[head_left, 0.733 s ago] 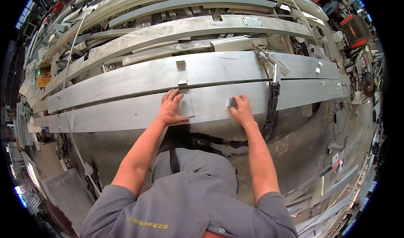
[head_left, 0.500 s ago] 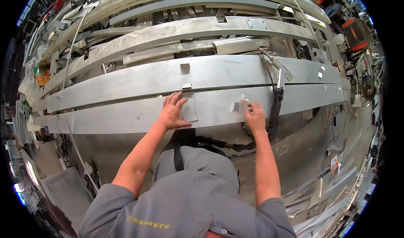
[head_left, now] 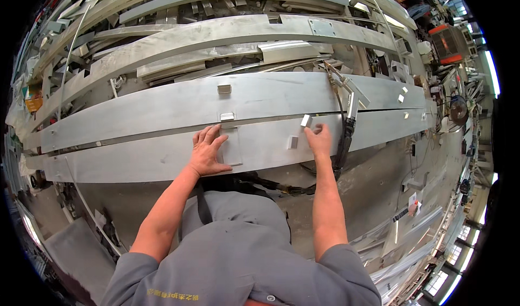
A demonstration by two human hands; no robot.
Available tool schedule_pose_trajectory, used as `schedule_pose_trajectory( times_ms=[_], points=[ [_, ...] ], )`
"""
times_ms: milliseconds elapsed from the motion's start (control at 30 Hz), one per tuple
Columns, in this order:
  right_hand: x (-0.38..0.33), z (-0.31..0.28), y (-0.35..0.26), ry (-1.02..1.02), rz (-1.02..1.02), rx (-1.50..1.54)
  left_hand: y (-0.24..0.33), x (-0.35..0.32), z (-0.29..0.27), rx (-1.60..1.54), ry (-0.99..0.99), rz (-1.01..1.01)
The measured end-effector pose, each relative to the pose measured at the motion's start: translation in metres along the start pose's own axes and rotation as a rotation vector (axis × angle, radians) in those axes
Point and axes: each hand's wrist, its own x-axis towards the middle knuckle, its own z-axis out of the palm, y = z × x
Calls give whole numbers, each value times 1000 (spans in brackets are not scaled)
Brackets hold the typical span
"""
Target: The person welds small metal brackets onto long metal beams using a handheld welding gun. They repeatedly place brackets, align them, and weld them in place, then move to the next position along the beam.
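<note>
My left hand (head_left: 207,153) lies flat, fingers spread, on a small rectangular metal plate (head_left: 232,147) set on the near long curved steel beam (head_left: 135,162). My right hand (head_left: 319,139) reaches up the same beam, its fingertips pinching a small bright metal block (head_left: 306,121) at the seam with the far beam (head_left: 162,103). Another small block (head_left: 293,142) rests on the near beam just left of that hand. Two more small blocks (head_left: 227,116) (head_left: 224,89) sit above the plate.
A welding torch with its black cable (head_left: 345,138) lies across the beams right of my right hand. More curved steel sections (head_left: 216,32) are stacked behind. Small blocks (head_left: 401,97) dot the beams' right end. Machines and clutter (head_left: 447,40) stand at far right.
My right hand has moved right and up along the near beam, from near the plate to the seam, now at a small block. The left hand stays on the plate.
</note>
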Motion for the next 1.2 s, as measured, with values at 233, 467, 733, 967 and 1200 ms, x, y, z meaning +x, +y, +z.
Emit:
schedule_pose_trajectory(
  times_ms=[233, 467, 733, 967, 1200],
  points=[
    [14, 11, 7, 97, -379, -55, -1, 3, -6, -44, -23, 31],
    [-30, 11, -48, -19, -673, 74, -4, 2, -5, -65, -43, -22],
    [-77, 59, -65, -167, -615, -116, -2, 2, -7, -70, -43, -33],
    [-86, 64, -57, -341, -421, 158, -2, 4, -5, -83, -21, -20],
    [-96, 69, -82, -274, -463, 288, -4, 6, -5, -95, -31, -38]
  ],
)
